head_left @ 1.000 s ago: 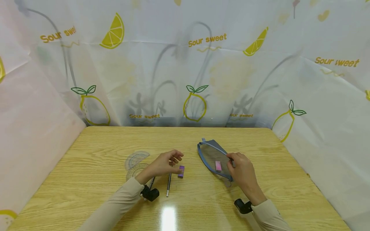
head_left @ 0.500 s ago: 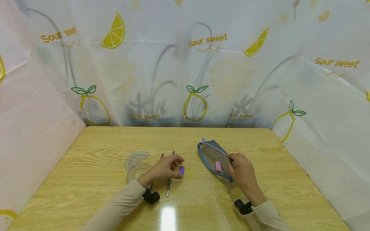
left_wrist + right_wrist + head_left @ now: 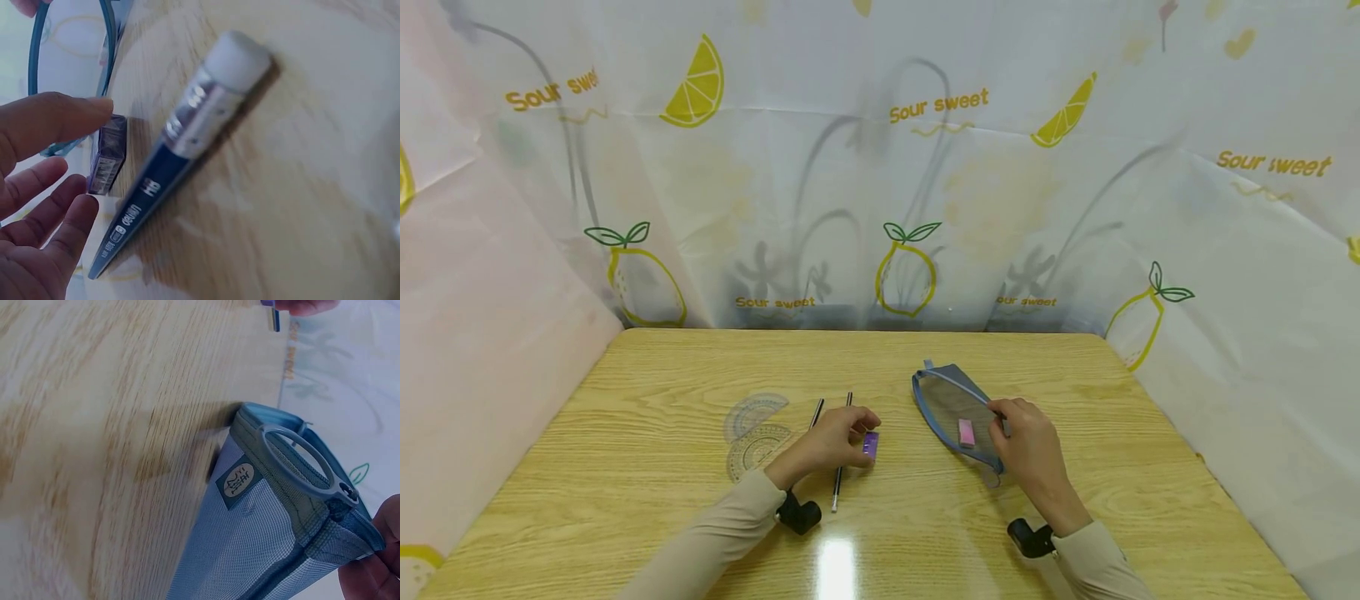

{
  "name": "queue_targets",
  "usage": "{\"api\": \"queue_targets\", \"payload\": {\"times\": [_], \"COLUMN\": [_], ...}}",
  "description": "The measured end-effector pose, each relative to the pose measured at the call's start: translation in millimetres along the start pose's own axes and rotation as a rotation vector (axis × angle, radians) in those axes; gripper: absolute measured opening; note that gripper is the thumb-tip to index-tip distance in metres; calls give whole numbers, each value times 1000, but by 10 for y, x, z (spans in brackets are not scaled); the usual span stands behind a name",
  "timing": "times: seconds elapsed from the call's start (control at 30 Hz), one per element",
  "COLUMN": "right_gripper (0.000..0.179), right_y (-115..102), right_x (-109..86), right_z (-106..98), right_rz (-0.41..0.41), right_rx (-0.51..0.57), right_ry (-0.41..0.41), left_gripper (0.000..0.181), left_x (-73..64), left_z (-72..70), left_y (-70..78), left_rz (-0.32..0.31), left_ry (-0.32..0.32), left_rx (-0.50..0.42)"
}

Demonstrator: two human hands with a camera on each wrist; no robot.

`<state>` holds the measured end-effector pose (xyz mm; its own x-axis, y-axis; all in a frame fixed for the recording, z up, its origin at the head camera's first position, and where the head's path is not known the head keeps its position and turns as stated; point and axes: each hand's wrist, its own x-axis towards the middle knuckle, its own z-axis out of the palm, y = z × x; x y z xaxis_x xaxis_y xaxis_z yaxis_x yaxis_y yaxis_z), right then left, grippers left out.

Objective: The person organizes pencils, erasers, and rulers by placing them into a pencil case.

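Observation:
My left hand [image 3: 835,439] spreads thumb and fingers around a small purple eraser [image 3: 871,445] lying on the table. In the left wrist view the purple eraser [image 3: 107,155] sits between thumb and fingertips, its barcode showing; a firm grip cannot be made out. My right hand [image 3: 1033,450] pinches the rim of a blue-grey mesh pencil case [image 3: 936,421], whose zipped mouth gapes toward the left hand. A pink eraser [image 3: 966,432] shows within that mouth. The right wrist view shows the mesh pencil case [image 3: 250,519] with its label and ring pull, fingers [image 3: 375,575] at its corner.
A black pencil [image 3: 837,487] with a white eraser end lies under the left hand. Left of it is a second dark pencil or pen [image 3: 817,412], partly covered. Two clear protractors [image 3: 758,448] overlap further left. A printed curtain [image 3: 820,208] stands behind the wooden table [image 3: 662,500].
The left hand has lowered and shifted slightly right, its thumb and fingers closing in around the purple eraser. The right hand and pencil case have stayed still.

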<state>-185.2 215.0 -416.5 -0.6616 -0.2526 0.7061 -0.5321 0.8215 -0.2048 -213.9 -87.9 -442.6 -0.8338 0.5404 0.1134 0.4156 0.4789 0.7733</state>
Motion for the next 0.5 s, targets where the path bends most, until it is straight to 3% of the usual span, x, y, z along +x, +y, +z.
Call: {"api": "queue_targets", "payload": {"times": [0.5], "right_gripper": [17], "right_y": [-6], "right_x": [2], "right_z": [5], "right_rz": [8], "right_rx": [6], "right_ry": [-2], "left_gripper": [48], "left_x": [20], "left_z": [21], "left_y": [16], "left_rz": [-59], "left_ry": [-16], "left_rx": [-16]}}
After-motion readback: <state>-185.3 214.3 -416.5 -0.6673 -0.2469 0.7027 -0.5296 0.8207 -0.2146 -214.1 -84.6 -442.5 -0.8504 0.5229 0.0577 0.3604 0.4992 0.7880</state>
